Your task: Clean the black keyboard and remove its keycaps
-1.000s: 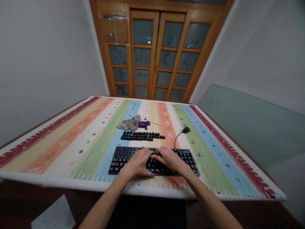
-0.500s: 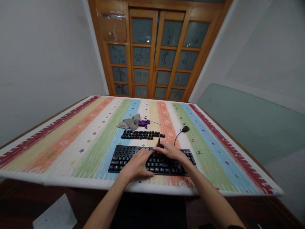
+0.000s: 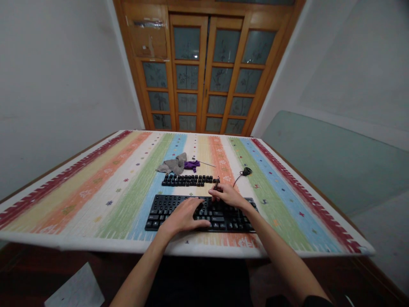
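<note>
A black keyboard (image 3: pixel 220 219) lies near the table's front edge. Over its middle rests my left hand (image 3: pixel 183 216), fingers spread and thumb stretched to the right across the lower keys; it grips nothing. My right hand (image 3: pixel 227 195) is closed around a slim dark tool (image 3: pixel 217 182), held upright above the keyboard's back edge, right of the left hand. The tool's lower end is hidden by the fingers, so its kind cannot be made out. Just behind the keyboard, loose black keycaps (image 3: pixel 188 181) stand in two rows.
A grey cloth (image 3: pixel 174 164) and a purple cloth (image 3: pixel 191 165) lie behind the keycaps, with a thin rod (image 3: pixel 207 164) beside them. The keyboard's coiled cable (image 3: pixel 246 171) sits at the back right. A striped tablecloth (image 3: pixel 124 204) covers the table.
My right hand has risen slightly and shifted back with the tool, which now tilts a little. The left thumb has moved up onto the lower keys. The view has shifted slightly.
</note>
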The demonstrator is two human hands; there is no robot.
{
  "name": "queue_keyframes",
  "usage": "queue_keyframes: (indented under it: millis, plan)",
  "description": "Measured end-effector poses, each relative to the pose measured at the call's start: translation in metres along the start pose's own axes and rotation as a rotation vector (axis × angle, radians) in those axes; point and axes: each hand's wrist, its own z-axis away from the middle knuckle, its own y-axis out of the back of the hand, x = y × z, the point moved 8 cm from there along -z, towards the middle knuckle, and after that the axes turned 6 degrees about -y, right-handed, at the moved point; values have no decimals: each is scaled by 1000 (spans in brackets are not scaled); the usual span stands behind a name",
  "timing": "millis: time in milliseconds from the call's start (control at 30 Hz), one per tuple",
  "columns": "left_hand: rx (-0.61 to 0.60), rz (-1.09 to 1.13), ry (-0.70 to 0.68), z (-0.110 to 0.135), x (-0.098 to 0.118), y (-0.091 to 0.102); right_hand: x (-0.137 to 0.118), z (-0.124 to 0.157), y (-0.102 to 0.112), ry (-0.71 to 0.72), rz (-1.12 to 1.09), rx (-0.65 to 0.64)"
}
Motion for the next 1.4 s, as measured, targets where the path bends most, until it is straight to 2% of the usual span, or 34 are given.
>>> queue_keyframes:
  millis: [233, 400, 600, 900, 1000, 1100, 1233, 1400]
  plan:
    - [132, 8, -121, -20, 17, 23, -6, 6, 2, 33, -5, -25]
    - [86, -38, -201, -32, 20, 22, -13, 11, 6, 61, 13, -14]
    - [28, -58, -212, -43, 15, 20, -18, 17, 15, 100, 111, 57]
    - [-34, 1, -263, -56, 17, 18, -22, 23, 17, 138, 210, 100]
    - [-15, 76, -275, -61, 13, 22, -18, 25, 19, 126, 226, 128]
    - [57, 101, -290, -69, 5, 33, -13, 27, 22, 106, 237, 169]
    - [135, -80, -291, -84, -8, 41, -9, 32, 27, 102, 224, 222]
    - [42, -328, -298, -105, -23, 25, -9, 39, 27, 79, 237, 204]
